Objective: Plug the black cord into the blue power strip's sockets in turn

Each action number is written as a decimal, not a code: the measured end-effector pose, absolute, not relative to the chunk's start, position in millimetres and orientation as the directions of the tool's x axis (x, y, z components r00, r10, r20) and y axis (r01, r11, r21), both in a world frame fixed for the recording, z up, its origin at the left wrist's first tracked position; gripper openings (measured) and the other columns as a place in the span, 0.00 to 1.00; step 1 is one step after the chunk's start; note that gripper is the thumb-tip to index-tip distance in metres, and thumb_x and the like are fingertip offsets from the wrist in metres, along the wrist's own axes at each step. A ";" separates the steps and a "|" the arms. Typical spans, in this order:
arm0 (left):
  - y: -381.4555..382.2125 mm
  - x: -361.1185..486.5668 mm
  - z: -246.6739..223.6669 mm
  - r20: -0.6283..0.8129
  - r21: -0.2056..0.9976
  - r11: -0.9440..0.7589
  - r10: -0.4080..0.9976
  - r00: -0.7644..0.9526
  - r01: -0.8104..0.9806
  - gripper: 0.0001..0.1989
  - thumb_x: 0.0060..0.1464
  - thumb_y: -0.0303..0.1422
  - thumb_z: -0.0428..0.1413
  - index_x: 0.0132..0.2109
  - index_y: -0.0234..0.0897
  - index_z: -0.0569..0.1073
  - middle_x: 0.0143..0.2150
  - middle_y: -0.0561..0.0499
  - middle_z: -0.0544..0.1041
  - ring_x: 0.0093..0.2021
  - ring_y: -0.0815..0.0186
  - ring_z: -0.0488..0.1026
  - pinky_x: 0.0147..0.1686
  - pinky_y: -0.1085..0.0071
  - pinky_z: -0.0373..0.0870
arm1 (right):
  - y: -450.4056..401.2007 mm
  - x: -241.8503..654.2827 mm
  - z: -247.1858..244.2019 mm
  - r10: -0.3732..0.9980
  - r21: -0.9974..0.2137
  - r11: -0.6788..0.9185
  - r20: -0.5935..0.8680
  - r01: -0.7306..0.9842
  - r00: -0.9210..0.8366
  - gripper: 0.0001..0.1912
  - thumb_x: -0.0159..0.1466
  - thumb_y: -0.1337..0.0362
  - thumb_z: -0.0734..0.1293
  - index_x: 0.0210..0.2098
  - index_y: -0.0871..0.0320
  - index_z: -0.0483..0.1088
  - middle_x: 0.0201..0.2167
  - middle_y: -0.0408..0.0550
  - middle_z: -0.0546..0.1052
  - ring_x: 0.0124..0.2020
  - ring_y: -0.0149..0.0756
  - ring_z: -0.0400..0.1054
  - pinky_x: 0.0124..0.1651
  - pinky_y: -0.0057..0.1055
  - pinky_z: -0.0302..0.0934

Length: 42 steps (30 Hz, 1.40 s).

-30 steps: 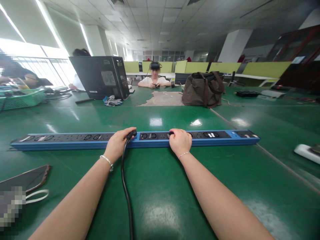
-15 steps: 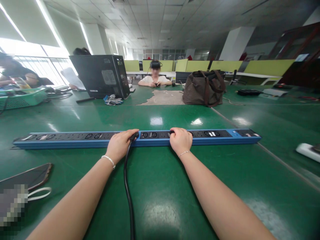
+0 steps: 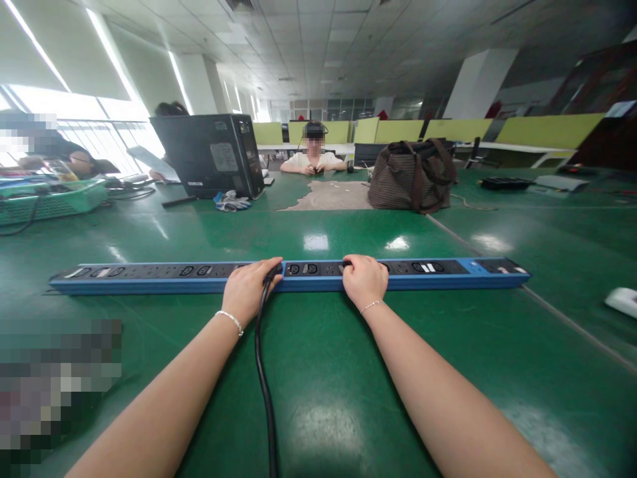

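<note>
A long blue power strip with a black socket face lies crosswise on the green table. My left hand is closed around a black plug at the strip's middle. From that plug a thick black power cord runs down toward me. Further right, my right hand is curled over the strip, fingers bent and thumb at its near side. Under its fingers a small dark piece shows; whether it belongs to the strip cannot be made out. Bare sockets show between the two hands.
Behind the strip stand a black computer case, grey-blue gloves and a brown bag. A green basket is at left, a white object at right. A person sits across the table, another at far left.
The whole view has shifted slightly, so things appear a little further right. Both hands keep their places on the power strip, and the left fingers have settled slightly around the plug.
</note>
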<state>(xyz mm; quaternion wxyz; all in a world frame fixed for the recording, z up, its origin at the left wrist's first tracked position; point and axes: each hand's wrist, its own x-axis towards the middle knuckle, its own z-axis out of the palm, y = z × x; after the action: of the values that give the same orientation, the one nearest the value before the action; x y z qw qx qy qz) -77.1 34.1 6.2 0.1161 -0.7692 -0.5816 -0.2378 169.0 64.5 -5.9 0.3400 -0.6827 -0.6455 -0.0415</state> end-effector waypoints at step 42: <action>37.9 -186.2 0.0 0.427 0.219 -0.062 0.903 -0.038 0.974 0.23 0.59 0.45 0.44 0.57 0.45 0.68 0.48 0.47 0.78 0.46 0.57 0.75 0.46 0.64 0.68 | 64.1 170.3 -5.5 0.848 -0.405 0.074 0.506 0.912 0.156 0.15 0.58 0.69 0.59 0.37 0.53 0.76 0.41 0.45 0.78 0.45 0.37 0.67 0.48 0.36 0.49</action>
<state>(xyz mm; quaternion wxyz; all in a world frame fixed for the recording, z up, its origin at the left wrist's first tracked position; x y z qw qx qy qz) -186.2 37.9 0.0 0.0746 -0.6894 -0.6808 -0.2360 170.3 64.1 -5.5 0.3421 -0.6789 -0.6480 -0.0462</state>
